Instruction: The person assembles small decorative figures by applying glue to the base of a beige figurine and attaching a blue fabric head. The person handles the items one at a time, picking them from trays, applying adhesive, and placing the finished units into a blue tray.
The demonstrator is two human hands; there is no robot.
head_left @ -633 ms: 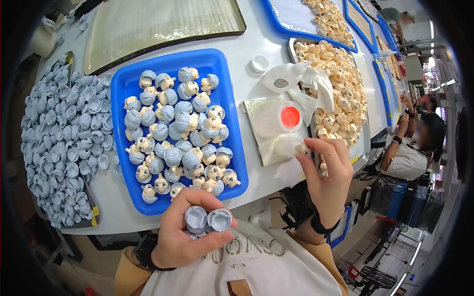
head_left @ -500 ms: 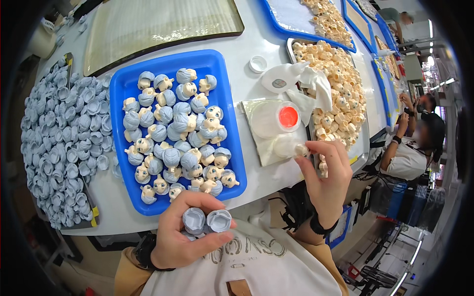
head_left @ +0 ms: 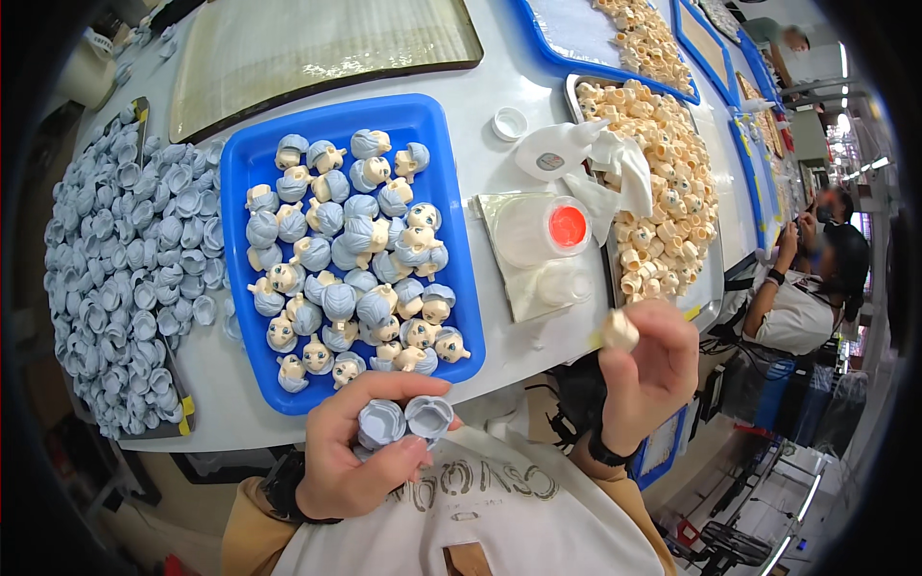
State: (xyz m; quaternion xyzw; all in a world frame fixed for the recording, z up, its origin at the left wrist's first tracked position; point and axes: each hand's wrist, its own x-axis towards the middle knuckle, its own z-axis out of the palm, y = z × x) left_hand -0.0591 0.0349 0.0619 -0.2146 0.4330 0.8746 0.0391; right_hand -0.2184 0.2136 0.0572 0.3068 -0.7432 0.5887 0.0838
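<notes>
My left hand (head_left: 360, 461) is closed around hollow grey-blue doll hair pieces (head_left: 404, 420), two of them with their open sides up; another edge shows beneath. Over the table's front edge, my right hand (head_left: 655, 370) pinches a small cream doll head piece (head_left: 619, 329) between thumb and fingers; motion blurs it, so its detail is lost. Between the hands and farther back lies a blue tray (head_left: 459, 317) with rows of doll heads (head_left: 338, 300) wearing grey-blue hair. A small translucent bottle (head_left: 565, 285) lies or stands on a pad (head_left: 519, 302) near my right hand.
A heap of grey-blue hair pieces (head_left: 134, 278) covers the left of the table. At the right, a metal tray holds many cream head pieces (head_left: 667, 202). A container with a red-orange opening (head_left: 567, 227), a white squeeze bottle (head_left: 549, 154) and a round lid (head_left: 509, 124) stand between. A co-worker (head_left: 802, 302) sits at right.
My right hand has drawn back from the small bottle, toward me and right, with the cream piece in its fingers. My left hand keeps the hair pieces, its fingers slightly shifted.
</notes>
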